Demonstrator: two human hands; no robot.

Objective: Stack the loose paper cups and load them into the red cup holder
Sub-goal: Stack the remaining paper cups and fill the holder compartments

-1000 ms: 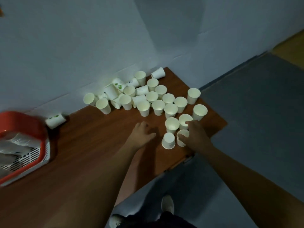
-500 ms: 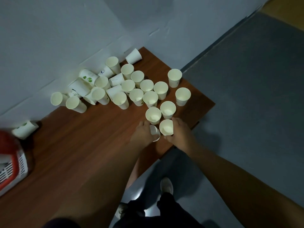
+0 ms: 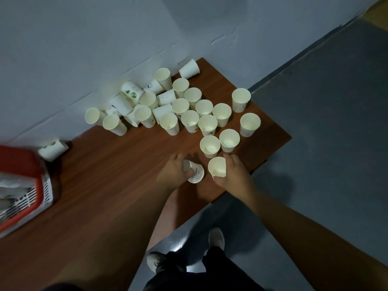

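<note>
Several loose white paper cups [image 3: 207,124] crowd the far right part of the brown table [image 3: 117,185], some upright, some lying on their sides by the wall. My left hand [image 3: 174,172] grips an upside-down cup [image 3: 195,175] near the table's front edge. Just to its right, my right hand [image 3: 235,175] holds an upright cup [image 3: 217,166] by its side. The red cup holder [image 3: 23,185] sits at the left edge of the view, with white cups inside, partly cut off.
One cup [image 3: 52,149] with green print lies on its side just behind the red holder. A grey wall [image 3: 105,49] runs along the table's far side. Grey floor [image 3: 325,143] lies right of the table, and my shoes [image 3: 216,238] show below.
My left hand has closed round the upside-down cup that stood free a second ago. My right hand has drawn its upright cup slightly toward me. The camera view has shifted, so the holder's place in view has changed.
</note>
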